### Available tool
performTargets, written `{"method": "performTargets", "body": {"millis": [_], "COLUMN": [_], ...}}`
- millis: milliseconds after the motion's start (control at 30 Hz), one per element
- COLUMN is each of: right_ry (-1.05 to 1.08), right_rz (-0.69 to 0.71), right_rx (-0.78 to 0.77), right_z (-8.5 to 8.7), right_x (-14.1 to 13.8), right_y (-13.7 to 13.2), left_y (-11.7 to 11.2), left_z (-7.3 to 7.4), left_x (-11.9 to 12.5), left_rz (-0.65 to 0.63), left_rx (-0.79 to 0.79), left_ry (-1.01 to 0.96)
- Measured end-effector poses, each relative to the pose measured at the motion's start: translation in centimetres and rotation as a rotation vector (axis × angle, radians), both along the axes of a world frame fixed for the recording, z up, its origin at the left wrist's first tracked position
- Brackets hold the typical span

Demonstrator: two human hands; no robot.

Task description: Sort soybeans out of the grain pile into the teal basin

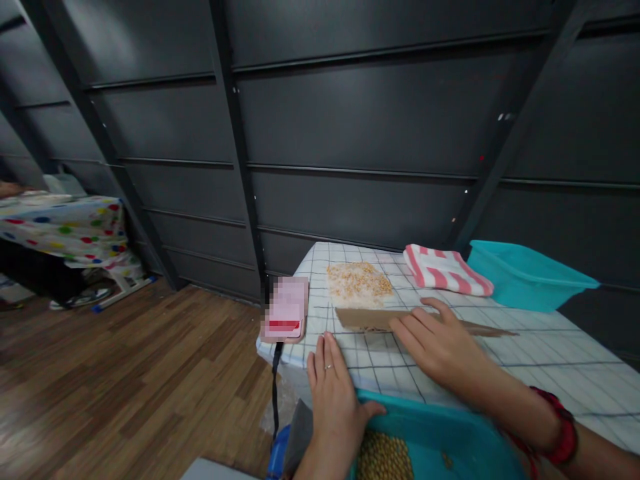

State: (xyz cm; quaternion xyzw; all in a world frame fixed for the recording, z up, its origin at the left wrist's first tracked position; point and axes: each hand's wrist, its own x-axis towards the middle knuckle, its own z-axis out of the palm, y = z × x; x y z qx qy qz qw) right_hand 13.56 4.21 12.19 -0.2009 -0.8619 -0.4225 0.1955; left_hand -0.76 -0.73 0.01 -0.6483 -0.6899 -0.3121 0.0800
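My left hand [333,387] lies flat on the checked tablecloth [550,347], fingers together and stretched out, thumb against the rim of a teal basin [440,420] that holds yellow grains. My right hand [440,343] rests on a long strip of brown cardboard [365,318] standing on edge across the table, fingers extended over it. Beyond the cardboard lies a flat pile of yellow grains [357,281] on the cloth.
A folded pink-and-white striped towel [445,270] and a second teal basin [525,273] sit at the table's far right. A pink phone-like device [286,310] with a dark strap hangs at the left edge. A polka-dot covered table [65,227] stands far left on the wooden floor.
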Motion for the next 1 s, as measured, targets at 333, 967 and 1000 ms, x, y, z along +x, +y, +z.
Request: {"method": "performTargets", "body": {"millis": [333,967,1000], "right_ry": [0.017,0.002,0.012], "right_rz": [0.012,-0.055,-0.07], "right_rx": [-0.055,0.029,0.047], "right_z": [1.4,1.1,1.2], "right_x": [-0.7,-3.2,-3.1], "right_y": [-1.9,1.5,2.1], "left_y": [0.0,0.1,0.0], "left_z": [-0.4,0.1,0.4], "left_x": [-0.1,0.1,0.0], "left_rz": [-0.008,0.007,0.008], "left_rx": [0.03,-0.059,-0.091], "left_ry": [-0.015,-0.029,-0.023]}}
